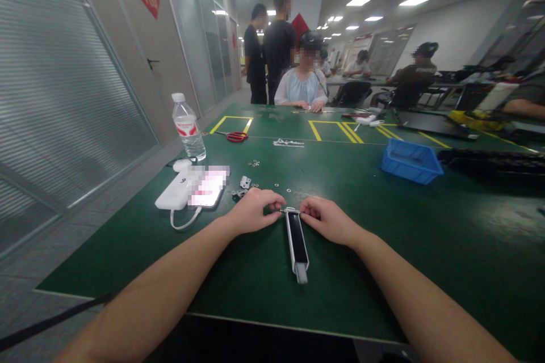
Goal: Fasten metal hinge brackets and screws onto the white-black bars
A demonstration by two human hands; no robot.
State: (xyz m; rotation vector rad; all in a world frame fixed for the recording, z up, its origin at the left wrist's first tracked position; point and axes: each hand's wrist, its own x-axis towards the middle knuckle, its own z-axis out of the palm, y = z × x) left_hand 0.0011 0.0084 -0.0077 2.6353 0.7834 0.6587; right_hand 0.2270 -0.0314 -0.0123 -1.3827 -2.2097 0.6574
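Observation:
A long, narrow piece with a white frame and a black face (298,238) lies on the green table in front of me, a grey tab (301,273) sticking out of its near end. At its far left corner, my left hand (255,211) is closed in a pinch on a small, thin pin-like piece (282,211), too small to name. My right hand (327,218) is closed, its fingertips curled against the far right corner of the long piece. Beyond my left hand are small metal brackets (244,182) and several loose washers (254,163), partly spread over the table.
On the left stand a water bottle (187,127), a white power bank (174,190) and a cabled phone (209,186). Red-handled scissors (237,136) and thin metal strips (288,143) lie farther back. A blue bin (411,161) is at right. A person (303,82) sits opposite.

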